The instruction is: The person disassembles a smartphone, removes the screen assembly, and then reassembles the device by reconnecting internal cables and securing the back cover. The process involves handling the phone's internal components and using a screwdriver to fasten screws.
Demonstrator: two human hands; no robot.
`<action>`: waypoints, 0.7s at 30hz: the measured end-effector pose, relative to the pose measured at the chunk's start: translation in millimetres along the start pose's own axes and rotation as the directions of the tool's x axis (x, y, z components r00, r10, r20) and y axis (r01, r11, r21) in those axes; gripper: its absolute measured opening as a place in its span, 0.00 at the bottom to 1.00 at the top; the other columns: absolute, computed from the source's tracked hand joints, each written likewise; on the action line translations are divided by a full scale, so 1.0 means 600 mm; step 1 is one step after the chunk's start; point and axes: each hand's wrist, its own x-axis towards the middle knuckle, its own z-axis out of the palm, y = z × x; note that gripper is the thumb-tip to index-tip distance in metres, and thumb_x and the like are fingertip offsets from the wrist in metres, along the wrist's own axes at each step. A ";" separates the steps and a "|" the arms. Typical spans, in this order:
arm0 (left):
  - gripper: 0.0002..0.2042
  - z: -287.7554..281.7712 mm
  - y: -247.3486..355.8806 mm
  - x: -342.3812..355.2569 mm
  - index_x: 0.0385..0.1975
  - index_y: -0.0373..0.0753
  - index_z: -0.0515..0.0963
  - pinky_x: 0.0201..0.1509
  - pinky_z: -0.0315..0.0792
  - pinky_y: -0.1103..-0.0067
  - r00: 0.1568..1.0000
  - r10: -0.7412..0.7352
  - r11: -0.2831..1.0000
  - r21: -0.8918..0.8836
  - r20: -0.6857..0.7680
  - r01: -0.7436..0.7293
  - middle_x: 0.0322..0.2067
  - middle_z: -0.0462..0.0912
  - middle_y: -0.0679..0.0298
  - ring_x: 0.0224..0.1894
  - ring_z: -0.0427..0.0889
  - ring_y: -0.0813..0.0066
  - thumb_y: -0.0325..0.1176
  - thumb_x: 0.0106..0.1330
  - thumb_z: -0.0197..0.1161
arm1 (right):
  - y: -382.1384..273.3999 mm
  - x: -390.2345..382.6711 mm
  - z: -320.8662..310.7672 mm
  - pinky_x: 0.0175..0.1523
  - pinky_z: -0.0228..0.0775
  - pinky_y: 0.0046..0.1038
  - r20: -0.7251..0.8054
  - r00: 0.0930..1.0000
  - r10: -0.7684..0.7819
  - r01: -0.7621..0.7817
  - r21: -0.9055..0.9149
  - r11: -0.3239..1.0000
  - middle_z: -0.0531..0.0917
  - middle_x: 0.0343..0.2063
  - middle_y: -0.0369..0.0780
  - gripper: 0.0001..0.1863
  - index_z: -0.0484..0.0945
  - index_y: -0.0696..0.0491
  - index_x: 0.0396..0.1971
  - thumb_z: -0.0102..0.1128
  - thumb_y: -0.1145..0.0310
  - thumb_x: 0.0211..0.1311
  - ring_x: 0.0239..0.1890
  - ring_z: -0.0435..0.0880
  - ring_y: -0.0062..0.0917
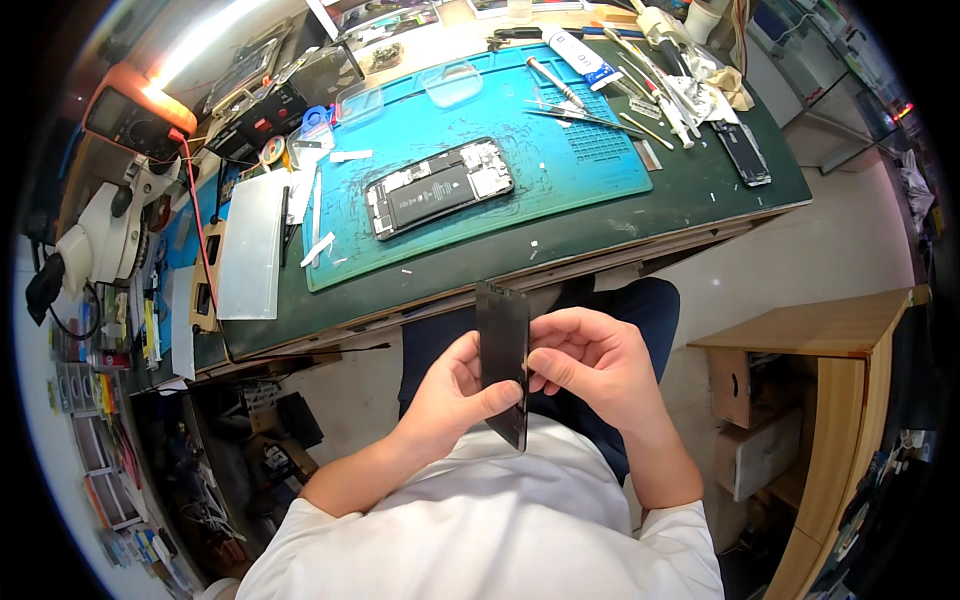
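Across the upper part of our view runs one dark green workbench (720, 205), and at the right stands one wooden desk (800, 325) with two boxlike shapes beneath it, one brown box (728, 400) and one paler box (752, 455). On the bench we see one blue mat (350, 252), with one orange multimeter (125, 120) to its left. Below the bench edge we count two hands: the left hand (455, 395) is closed around one flat black panel (504, 350), its thumb across the face, holding it over the lap; the right hand (592, 365) bends thumb and fingers at the panel's right edge, and we cannot tell whether they pinch it. On the mat lies one opened phone (440, 187), its housing holding one black battery (430, 200). Two clear plastic boxes (450, 83) sit toward the mat's far edge, blue showing through them. Nearby lies one screwdriver (556, 82).
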 end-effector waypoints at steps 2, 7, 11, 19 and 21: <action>0.31 0.002 0.003 -0.002 0.58 0.39 0.68 0.48 0.76 0.73 0.998 -0.066 0.995 -0.069 0.025 0.067 0.45 0.78 0.66 0.46 0.79 0.75 0.41 0.58 0.75 | 0.005 0.004 0.004 0.42 0.80 0.22 0.031 0.999 -0.010 0.010 0.002 1.000 0.86 0.37 0.40 0.14 0.77 0.63 0.50 0.61 0.77 0.66 0.37 0.85 0.18; 0.28 -0.018 -0.004 -0.006 0.59 0.38 0.69 0.58 0.72 0.72 0.976 -0.185 0.948 -0.242 0.115 0.208 0.50 0.77 0.63 0.54 0.77 0.71 0.40 0.62 0.72 | 0.010 0.013 0.012 0.42 0.81 0.23 0.058 0.998 -0.011 0.009 0.045 0.999 0.86 0.38 0.41 0.14 0.75 0.63 0.50 0.61 0.77 0.66 0.38 0.85 0.19; 0.27 -0.009 0.008 -0.009 0.58 0.38 0.69 0.59 0.72 0.71 0.982 -0.151 0.949 -0.261 0.109 0.175 0.50 0.77 0.62 0.54 0.76 0.71 0.40 0.63 0.71 | 0.012 0.018 0.014 0.41 0.81 0.23 0.057 0.998 0.001 -0.003 0.035 0.999 0.85 0.37 0.41 0.13 0.75 0.63 0.49 0.60 0.76 0.67 0.38 0.85 0.19; 0.22 0.021 0.008 0.001 0.48 0.39 0.71 0.42 0.75 0.77 0.996 -0.079 0.991 -0.108 -0.042 0.075 0.36 0.78 0.66 0.41 0.79 0.74 0.42 0.61 0.72 | 0.015 0.004 -0.013 0.40 0.78 0.19 0.003 0.998 0.055 -0.055 0.031 0.998 0.85 0.35 0.38 0.14 0.76 0.60 0.49 0.62 0.71 0.67 0.36 0.85 0.18; 0.19 0.014 -0.008 0.003 0.39 0.38 0.69 0.34 0.75 0.80 0.988 0.085 0.995 0.071 -0.127 -0.076 0.31 0.77 0.63 0.32 0.79 0.74 0.40 0.60 0.72 | 0.023 -0.007 -0.035 0.37 0.75 0.18 -0.073 0.992 0.099 -0.101 -0.026 0.995 0.85 0.34 0.38 0.13 0.78 0.59 0.47 0.61 0.68 0.68 0.33 0.84 0.17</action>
